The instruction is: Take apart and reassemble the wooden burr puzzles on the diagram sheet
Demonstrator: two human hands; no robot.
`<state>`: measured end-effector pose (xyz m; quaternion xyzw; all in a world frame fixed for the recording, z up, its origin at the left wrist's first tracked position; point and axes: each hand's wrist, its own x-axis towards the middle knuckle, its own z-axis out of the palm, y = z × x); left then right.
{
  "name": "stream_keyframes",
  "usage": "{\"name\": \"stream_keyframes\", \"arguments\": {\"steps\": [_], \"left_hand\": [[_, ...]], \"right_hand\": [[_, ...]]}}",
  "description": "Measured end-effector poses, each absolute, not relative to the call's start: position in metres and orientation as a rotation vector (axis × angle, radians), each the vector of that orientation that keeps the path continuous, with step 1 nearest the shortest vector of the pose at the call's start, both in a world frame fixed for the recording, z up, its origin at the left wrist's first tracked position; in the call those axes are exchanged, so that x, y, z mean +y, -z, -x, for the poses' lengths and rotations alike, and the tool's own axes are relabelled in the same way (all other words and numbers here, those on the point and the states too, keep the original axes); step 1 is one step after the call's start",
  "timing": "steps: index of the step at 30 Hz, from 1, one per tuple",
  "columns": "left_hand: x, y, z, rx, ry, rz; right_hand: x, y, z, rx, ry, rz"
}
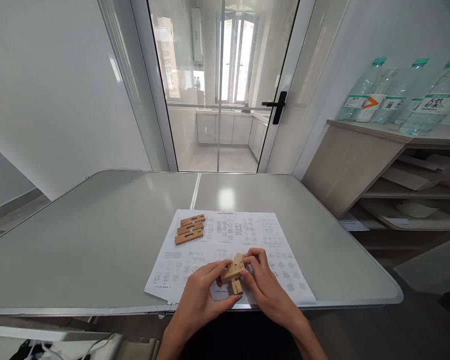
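Note:
Several interlocked wooden puzzle pieces (231, 273) form a cross-like cluster just above the paper near the table's front edge. My left hand (206, 292) is closed on the cluster's left and lower side, thumb near the bottom piece. On the right side, the fingers of my right hand (262, 280) pinch the same cluster. Farther off, three notched wooden puzzle pieces (189, 229) lie side by side on the instruction sheet (213, 250), which is printed with small diagrams. My fingers hide parts of the cluster.
The grey folding table (97, 240) has a seam near its middle. Behind it is a glass door (221, 90) with a black handle (279, 106). At right stands a wooden shelf (363, 155) with several plastic bottles (393, 102) on top and papers below.

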<state>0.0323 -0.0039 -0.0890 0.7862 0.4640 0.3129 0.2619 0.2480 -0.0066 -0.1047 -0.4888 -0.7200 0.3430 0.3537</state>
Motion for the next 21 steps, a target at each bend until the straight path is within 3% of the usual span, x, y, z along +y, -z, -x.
{"name": "stream_keyframes", "arguments": {"steps": [13,21], "left_hand": [[-0.0029,0.0876,-0.0373,1.285,-0.809,-2.139],[-0.0020,0.0925,-0.0352,1.402,-0.957,-2.051]], "right_hand": [[-0.0024,0.1066,-0.2478,-1.669,-0.950,1.175],[0.0004,0.1109,-0.2511,-1.379,-0.931,1.275]]}}
